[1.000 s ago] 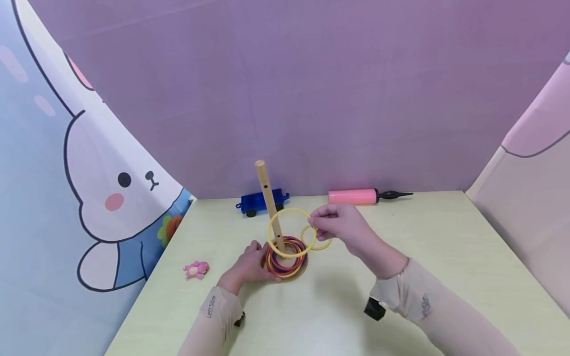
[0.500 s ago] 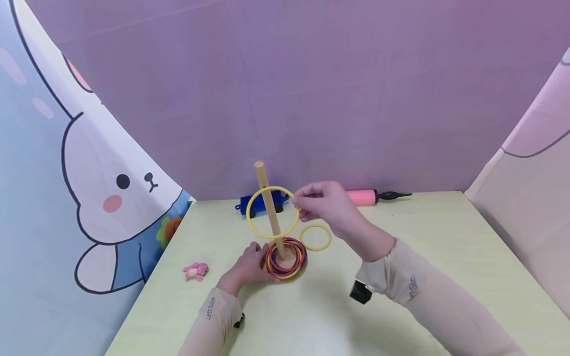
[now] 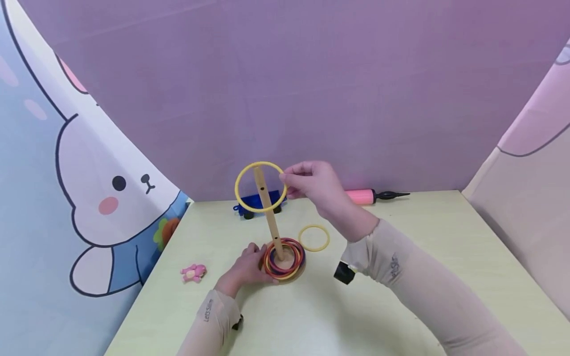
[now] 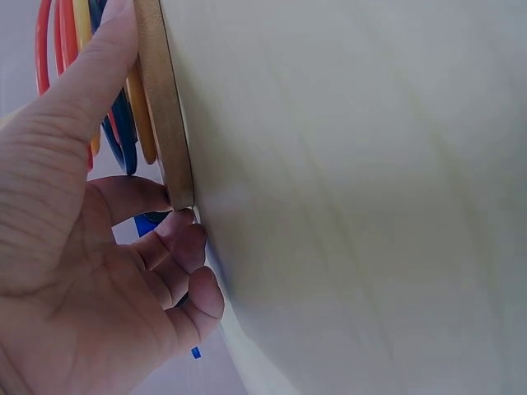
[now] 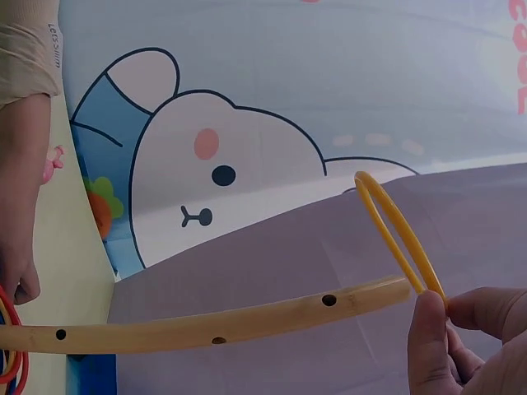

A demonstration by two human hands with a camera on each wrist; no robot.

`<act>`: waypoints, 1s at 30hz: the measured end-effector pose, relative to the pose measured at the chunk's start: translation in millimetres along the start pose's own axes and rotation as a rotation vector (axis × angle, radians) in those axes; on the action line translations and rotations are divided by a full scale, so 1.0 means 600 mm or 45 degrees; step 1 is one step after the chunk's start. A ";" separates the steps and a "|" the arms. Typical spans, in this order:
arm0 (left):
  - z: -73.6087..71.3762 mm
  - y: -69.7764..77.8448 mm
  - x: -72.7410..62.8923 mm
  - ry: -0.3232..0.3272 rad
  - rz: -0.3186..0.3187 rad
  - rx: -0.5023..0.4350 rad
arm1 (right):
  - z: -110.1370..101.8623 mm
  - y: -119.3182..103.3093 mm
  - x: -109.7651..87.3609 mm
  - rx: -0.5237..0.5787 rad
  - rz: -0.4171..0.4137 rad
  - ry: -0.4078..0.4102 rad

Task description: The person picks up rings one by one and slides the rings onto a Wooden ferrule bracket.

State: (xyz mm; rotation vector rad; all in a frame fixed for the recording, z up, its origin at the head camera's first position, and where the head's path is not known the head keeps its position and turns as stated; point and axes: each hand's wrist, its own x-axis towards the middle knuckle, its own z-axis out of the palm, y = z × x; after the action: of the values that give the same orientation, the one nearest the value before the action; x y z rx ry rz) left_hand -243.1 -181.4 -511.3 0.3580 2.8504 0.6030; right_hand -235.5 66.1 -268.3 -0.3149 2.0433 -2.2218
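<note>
My right hand (image 3: 313,185) pinches a yellow ring (image 3: 236,187) by its right side, between thumb and forefinger. In the head view the ring frames the top of an upright wooden post (image 3: 272,225). From the right wrist, the tilted ring (image 5: 412,234) appears right at the post's tip. Several red, yellow and dark blue rings (image 3: 304,258) lie around the post's foot on a round wooden base (image 4: 174,123). My left hand (image 3: 246,267) grips the base's left edge, its thumb on the near side and fingers curled at the rim. A second yellow ring (image 3: 328,240) lies flat beside the base.
Behind the post stands a blue toy wagon (image 3: 256,201). A pink hand pump (image 3: 361,197) with a black nozzle lies along the back edge, partly behind my right hand. At the left is a small pink toy figure (image 3: 193,273). A purple cloth wall (image 3: 378,109) closes off the table's back.
My right hand has lifted the yellow ring up and to the left, from near the post's lower part to its top. The left hand has kept its grip on the base.
</note>
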 end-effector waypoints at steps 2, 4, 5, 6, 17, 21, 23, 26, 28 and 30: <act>0.000 0.001 -0.001 -0.008 -0.006 -0.009 | 0.001 0.000 0.004 0.011 0.012 0.016; -0.001 0.001 -0.001 -0.017 -0.011 -0.016 | 0.001 -0.001 0.008 0.029 0.027 0.034; -0.001 0.002 -0.002 -0.021 -0.012 -0.021 | 0.001 -0.001 0.009 0.035 0.029 0.040; -0.002 0.002 -0.002 -0.024 -0.014 -0.028 | 0.001 -0.001 0.011 0.044 0.032 0.046; -0.004 -0.001 -0.001 -0.013 -0.003 -0.008 | -0.004 0.025 0.023 0.048 0.107 0.098; -0.005 0.000 -0.002 0.004 0.020 0.002 | -0.009 0.051 0.024 0.034 0.158 0.100; -0.005 0.001 -0.002 0.006 0.029 0.008 | -0.011 0.066 0.024 0.027 0.174 0.100; -0.005 0.002 -0.002 0.009 0.037 0.006 | -0.013 0.090 0.023 0.030 0.180 0.096; -0.005 0.003 -0.002 0.001 0.028 0.010 | -0.014 0.105 0.023 0.037 0.186 0.096; -0.004 0.002 -0.002 -0.008 0.015 0.012 | -0.014 0.119 0.022 0.046 0.192 0.098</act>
State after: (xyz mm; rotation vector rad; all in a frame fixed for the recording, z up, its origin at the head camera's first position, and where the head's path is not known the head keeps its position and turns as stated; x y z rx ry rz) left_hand -242.2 -181.4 -508.1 0.3778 2.8476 0.5895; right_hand -254.3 65.2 -339.0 -0.0706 1.9885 -2.2088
